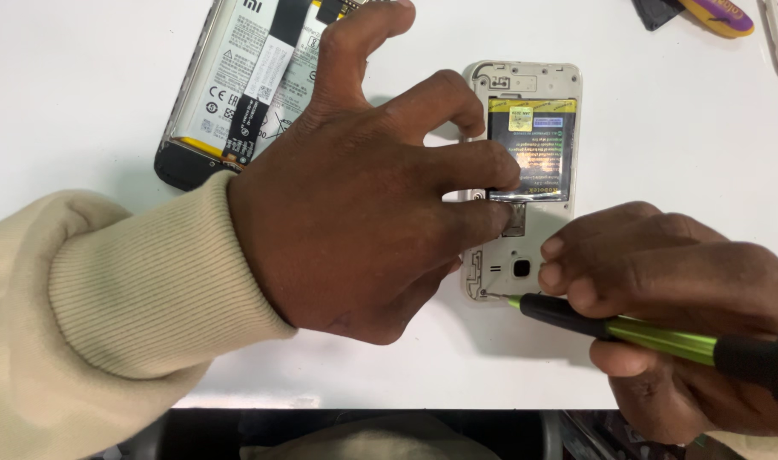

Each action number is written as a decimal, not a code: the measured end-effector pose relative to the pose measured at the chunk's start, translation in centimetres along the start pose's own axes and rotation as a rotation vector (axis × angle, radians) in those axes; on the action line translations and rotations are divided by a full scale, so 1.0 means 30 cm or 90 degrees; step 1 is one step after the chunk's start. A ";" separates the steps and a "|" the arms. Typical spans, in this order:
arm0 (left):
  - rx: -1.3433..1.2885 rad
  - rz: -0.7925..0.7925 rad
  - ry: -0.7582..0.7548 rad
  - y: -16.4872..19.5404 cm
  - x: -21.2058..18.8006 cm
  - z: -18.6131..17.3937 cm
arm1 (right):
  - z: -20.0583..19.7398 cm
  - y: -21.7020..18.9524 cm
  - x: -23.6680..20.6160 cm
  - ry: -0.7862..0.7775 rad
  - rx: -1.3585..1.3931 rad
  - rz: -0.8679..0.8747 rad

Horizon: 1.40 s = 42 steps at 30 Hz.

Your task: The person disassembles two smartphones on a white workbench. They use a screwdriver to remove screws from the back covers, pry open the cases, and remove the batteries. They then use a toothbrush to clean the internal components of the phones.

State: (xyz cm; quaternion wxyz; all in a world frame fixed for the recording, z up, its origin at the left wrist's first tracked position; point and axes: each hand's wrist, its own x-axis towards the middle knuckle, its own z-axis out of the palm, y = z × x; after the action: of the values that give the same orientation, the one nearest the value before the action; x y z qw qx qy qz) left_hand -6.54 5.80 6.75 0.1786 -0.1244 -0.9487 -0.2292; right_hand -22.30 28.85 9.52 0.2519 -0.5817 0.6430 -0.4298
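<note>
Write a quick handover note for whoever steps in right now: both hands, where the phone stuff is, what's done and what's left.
Left hand: fingers pressed on the white opened phone, steadying it on the white table.
Right hand: holds the green-and-black screwdriver, tip at a screw in the frame's lower left corner.
Done: back cover off, battery exposed.
Left: that corner screw is still in; other screws cannot be told.
Second opened phone lies upper left, untouched.

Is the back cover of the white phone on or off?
Off: the white phone lies face down, its battery and inner frame exposed.
</note>
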 end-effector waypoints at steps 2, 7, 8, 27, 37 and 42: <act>-0.001 0.000 0.000 0.001 -0.003 0.004 | 0.005 0.001 0.002 0.006 -0.003 -0.016; -0.002 -0.007 -0.010 0.003 -0.010 0.008 | 0.015 0.019 -0.004 0.019 -0.014 -0.052; -0.003 -0.006 -0.008 0.003 -0.010 0.010 | 0.013 0.020 -0.006 0.011 -0.017 -0.049; -0.007 -0.005 -0.009 0.006 0.012 -0.010 | -0.004 -0.011 0.042 -0.023 -0.035 -0.050; 0.011 -0.019 -0.030 0.010 0.029 -0.022 | 0.024 -0.051 0.064 0.042 0.002 0.000; -0.005 -0.025 -0.034 0.007 0.045 -0.042 | -0.017 -0.024 0.039 -0.015 -0.006 -0.047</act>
State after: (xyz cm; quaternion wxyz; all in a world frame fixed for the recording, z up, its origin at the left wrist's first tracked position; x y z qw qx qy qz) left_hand -7.34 5.59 8.43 0.1479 -0.1127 -0.9545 -0.2331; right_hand -22.58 27.90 10.59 0.2406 -0.6112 0.6201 -0.4290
